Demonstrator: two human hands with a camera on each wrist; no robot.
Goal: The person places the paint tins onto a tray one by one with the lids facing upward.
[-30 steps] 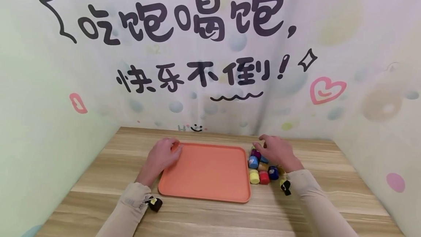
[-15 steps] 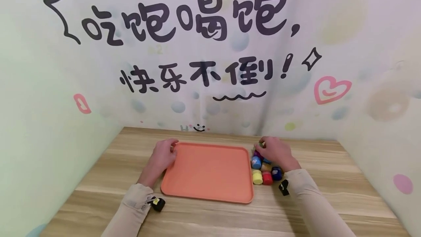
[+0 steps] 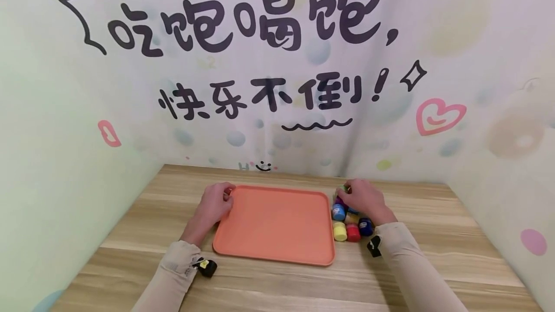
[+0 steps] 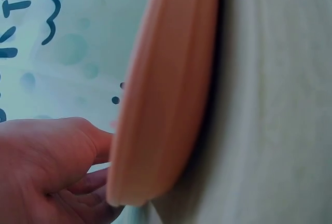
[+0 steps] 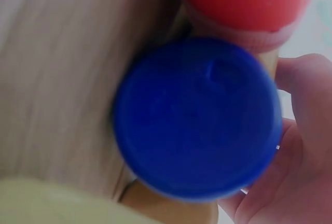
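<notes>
The tray (image 3: 277,223) is gripped at its left rim by the left hand (image 3: 215,202); beyond its right rim, a green jar (image 3: 344,189) is apparently pinched by the right hand (image 3: 363,200).

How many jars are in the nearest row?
3 visible beside the tray, left to right: yellow jar, red jar, dark blue jar; the right hand may hide others.

Red jar (image 5: 246,1) cropped in right wrist view

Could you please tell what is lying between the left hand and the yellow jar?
The orange tray lies between the left hand and the yellow jar; the head view shows this.
</notes>
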